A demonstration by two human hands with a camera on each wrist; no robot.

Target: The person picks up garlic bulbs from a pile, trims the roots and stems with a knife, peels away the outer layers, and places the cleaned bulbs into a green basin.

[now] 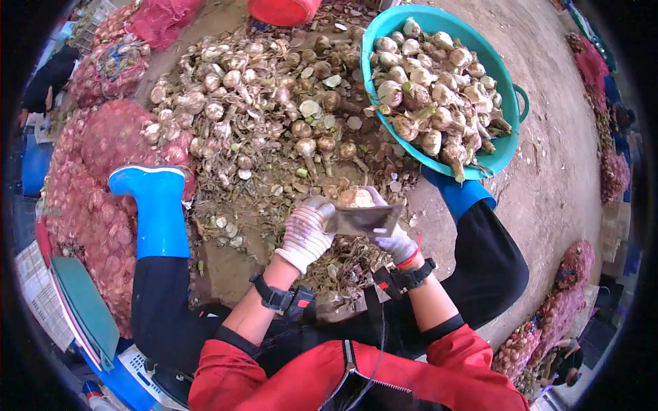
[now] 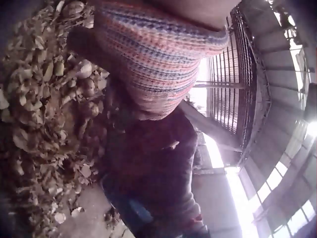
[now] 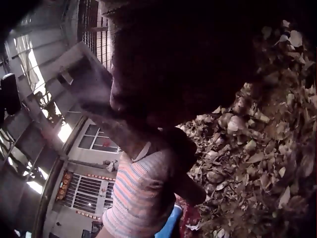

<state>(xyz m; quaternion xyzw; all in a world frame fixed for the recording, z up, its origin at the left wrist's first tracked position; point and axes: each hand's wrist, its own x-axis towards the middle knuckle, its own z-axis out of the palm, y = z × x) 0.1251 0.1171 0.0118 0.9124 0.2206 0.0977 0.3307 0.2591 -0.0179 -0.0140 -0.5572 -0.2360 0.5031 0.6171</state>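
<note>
My left hand [image 1: 308,229], in a striped knit glove, grips a broad-bladed knife [image 1: 367,220] whose flat blade stretches to the right. Behind the blade's upper edge, my gloved right hand [image 1: 394,240] holds a pale garlic bulb [image 1: 356,198]. The blade hides part of this hand and the bulb's lower side. In the right wrist view the left glove [image 3: 141,191] shows its stripes, with the dark blade [image 3: 81,69] reaching up and left from it. Only the striped glove cuff [image 2: 148,59] is distinct in the left wrist view; what lies below it is dark.
A heap of garlic bulbs [image 1: 233,103] with stalks covers the ground ahead. Trimmed bulbs fill a teal basin [image 1: 507,147] at the right. Red mesh sacks [image 1: 89,219] stand left by a blue boot [image 1: 161,219]. A red tub [image 1: 284,12] sits at the far edge.
</note>
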